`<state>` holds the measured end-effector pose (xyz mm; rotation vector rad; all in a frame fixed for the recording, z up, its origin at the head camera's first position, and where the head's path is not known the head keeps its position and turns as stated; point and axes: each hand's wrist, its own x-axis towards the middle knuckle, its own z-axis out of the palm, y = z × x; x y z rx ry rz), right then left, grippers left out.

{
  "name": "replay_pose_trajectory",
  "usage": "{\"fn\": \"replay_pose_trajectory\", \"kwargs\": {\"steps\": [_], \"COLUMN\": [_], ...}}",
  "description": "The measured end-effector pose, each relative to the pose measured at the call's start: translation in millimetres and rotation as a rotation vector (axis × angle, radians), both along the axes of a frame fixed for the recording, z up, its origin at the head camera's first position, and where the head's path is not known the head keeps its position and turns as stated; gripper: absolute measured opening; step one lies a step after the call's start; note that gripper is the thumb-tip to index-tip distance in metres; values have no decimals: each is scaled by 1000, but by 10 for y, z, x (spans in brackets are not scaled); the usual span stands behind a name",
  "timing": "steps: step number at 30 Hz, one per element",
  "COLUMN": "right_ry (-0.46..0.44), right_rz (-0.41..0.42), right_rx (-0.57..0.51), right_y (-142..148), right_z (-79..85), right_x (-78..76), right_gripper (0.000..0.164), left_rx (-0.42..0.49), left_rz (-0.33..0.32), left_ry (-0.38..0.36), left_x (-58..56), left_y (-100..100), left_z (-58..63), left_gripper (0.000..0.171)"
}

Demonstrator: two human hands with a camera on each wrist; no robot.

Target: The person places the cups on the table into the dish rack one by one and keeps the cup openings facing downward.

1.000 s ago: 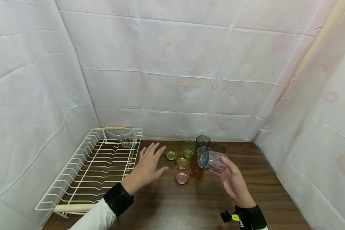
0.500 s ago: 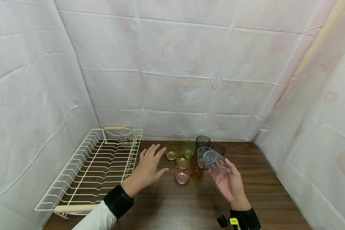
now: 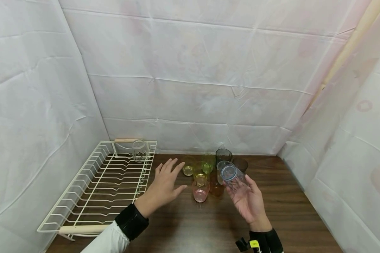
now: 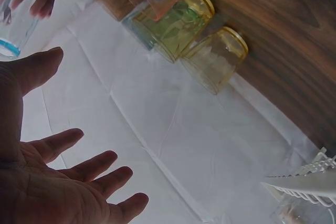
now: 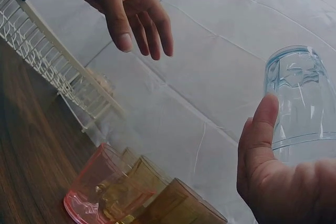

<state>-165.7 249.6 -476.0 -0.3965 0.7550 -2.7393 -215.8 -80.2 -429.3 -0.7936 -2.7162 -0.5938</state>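
Holding the pale blue glass (image 3: 233,177) up off the table (image 3: 193,228), my right hand (image 3: 248,205) has its thumb clamped along one side; I cannot see clearly how the fingers wrap behind it. Its thick end tilts up beyond those fingertips, the other end toward my palm, a hold that I judge leaves the base uncovered and the smooth wall secure. My left hand (image 3: 163,188) hangs with fingers spread apart, gripping nothing, probably poised to help without crowding the other. Just right of those left fingers stand the pale yellow glass (image 4: 216,59), green glass (image 3: 208,165) and pink glass (image 3: 200,195), bunched perhaps to keep them all within reach. Left of the same fingers lies the white rack (image 5: 60,45); the clear glass (image 3: 140,153) sits in its far right corner, likely steadied by the wires.
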Motion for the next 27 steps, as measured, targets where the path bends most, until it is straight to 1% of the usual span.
{"fn": "replay_pose_trajectory", "kwargs": {"steps": [6, 13, 20, 23, 25, 27], "right_ry": [-25, -43, -54, -49, -40, -34], "right_rz": [-11, -18, -7, 0, 8, 16], "right_rx": [20, 46, 19, 10, 5, -1], "right_y": [-15, -52, -78, -88, -97, -110], "right_z": [3, -12, -24, -26, -26, -23], "right_x": [23, 20, 9, 8, 7, 6], "right_gripper": [52, 52, 53, 54, 54, 54], "left_rx": [-8, -10, -9, 12, 35, 70], "left_rz": [6, -4, -16, -39, -73, -119], "left_ry": [-6, -46, -48, -54, -56, -49], "left_x": [12, 27, 38, 50, 58, 65], "left_y": [4, 27, 70, 108, 146, 195], "left_z": [-1, -8, 4, 10, 17, 37], "left_gripper": [81, 81, 81, 80, 80, 80]}}
